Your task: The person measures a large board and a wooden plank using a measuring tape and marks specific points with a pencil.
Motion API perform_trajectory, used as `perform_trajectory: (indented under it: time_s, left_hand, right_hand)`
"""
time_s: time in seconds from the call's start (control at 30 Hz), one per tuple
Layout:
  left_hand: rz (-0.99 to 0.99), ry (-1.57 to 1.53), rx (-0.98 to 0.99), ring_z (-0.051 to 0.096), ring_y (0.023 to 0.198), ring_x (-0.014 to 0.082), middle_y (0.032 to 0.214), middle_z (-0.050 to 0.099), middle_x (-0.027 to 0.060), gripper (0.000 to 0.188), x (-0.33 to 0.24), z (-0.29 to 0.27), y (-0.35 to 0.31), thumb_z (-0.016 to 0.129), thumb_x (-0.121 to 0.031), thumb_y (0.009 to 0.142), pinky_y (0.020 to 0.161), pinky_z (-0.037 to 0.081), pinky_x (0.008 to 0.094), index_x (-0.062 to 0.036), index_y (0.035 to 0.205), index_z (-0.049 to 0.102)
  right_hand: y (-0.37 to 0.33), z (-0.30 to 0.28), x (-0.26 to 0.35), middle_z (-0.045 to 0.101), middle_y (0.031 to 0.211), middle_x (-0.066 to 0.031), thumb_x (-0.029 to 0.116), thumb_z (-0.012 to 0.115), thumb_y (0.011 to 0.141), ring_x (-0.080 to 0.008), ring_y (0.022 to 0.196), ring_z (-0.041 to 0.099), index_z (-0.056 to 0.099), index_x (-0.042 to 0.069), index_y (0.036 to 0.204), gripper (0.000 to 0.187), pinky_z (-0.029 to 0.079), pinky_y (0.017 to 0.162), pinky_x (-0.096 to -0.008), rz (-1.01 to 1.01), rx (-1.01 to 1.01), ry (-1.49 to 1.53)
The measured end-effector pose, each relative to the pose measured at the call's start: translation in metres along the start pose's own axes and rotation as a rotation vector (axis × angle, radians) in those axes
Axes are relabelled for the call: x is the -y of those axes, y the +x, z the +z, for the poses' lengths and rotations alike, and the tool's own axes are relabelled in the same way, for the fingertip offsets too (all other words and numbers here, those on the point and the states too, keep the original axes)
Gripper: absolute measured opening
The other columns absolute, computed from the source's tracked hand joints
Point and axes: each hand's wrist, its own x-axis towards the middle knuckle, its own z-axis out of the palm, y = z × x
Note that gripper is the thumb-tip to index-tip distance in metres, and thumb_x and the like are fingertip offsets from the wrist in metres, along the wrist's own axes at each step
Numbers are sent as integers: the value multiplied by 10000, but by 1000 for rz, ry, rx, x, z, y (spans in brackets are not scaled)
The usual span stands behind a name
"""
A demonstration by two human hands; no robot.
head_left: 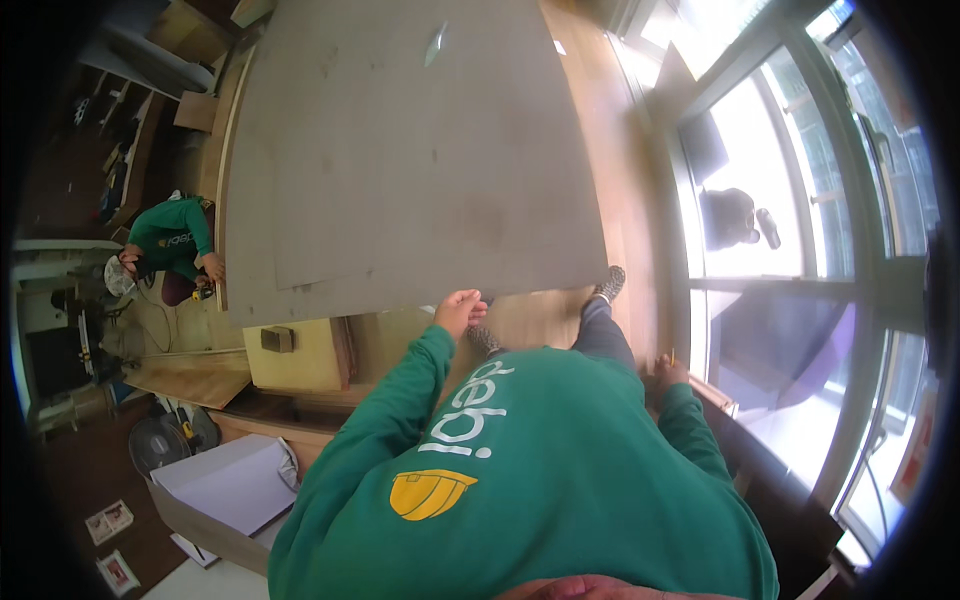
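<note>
A large grey board [420, 150] with faint smudges spreads out in front of me. At its near edge is my left hand [460, 312], fingers curled closed on the rim. My right hand [670, 372] is lower and off to the right, beside the window-side ledge. Its fingers are closed round a thin yellowish stick that looks like a pencil [673, 354]. Much of that hand is dim and small, so its grip is hard to make out. My feet stand on the wooden floor just beyond the board's near edge.
At the left, a person in green [170, 235] crouches by the board with a yellow and black tool [203, 291]. A pale yellow block [292, 356] supports a small dark block. A round fan-like thing [160, 440] and a white box [225, 485] are lower left. Tall windows [770, 190] line the right.
</note>
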Motion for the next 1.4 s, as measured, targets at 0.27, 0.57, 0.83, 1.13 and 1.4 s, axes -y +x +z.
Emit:
perform_trajectory:
  time_s: [0.27, 0.57, 0.83, 1.13, 1.4]
  left_hand:
    - [71, -182, -309, 632, 751, 171, 845, 637, 91, 374, -2, 73, 53, 567, -380, 908, 642, 504, 271, -13, 974, 597]
    - [104, -54, -549, 577, 603, 109, 642, 598, 41, 316, 5, 222, 25, 578, -311, 914, 600, 477, 244, -18, 797, 606]
    - [276, -201, -654, 567, 687, 105, 708, 614, 47, 322, 46, 229, 65, 581, -322, 914, 658, 464, 255, -25, 792, 612]
    - [-111, -103, -822, 503, 471, 138, 524, 507, 46, 472, -54, 260, 100, 557, -434, 886, 444, 409, 285, -13, 672, 554]
    - [-122, -79, -1026, 515, 489, 155, 513, 481, 51, 465, -193, 353, 234, 533, -408, 896, 471, 421, 325, -5, 665, 555]
  right_hand:
    - [222, -12, 65, 615, 700, -143, 157, 510, 844, -284, 559, 598, 562, 44, 1012, 209, 467, 460, -409, -1, 470, 143]
    - [392, -87, 174, 634, 830, -209, 54, 416, 883, -316, 508, 598, 510, 27, 1091, 230, 485, 398, -427, 220, 844, -59]
    - [442, -91, 223, 644, 942, -229, 279, 494, 892, -332, 772, 655, 479, 34, 1188, 385, 534, 651, -467, -1133, 666, -796]
    - [523, -112, 363, 591, 575, -148, 472, 414, 941, -220, 425, 562, 588, 41, 972, 465, 448, 401, -346, -38, 628, -141]
    - [691, -109, 485, 626, 610, -127, 371, 518, 902, -204, 432, 571, 637, -3, 942, 395, 474, 443, -337, -184, 746, -428]
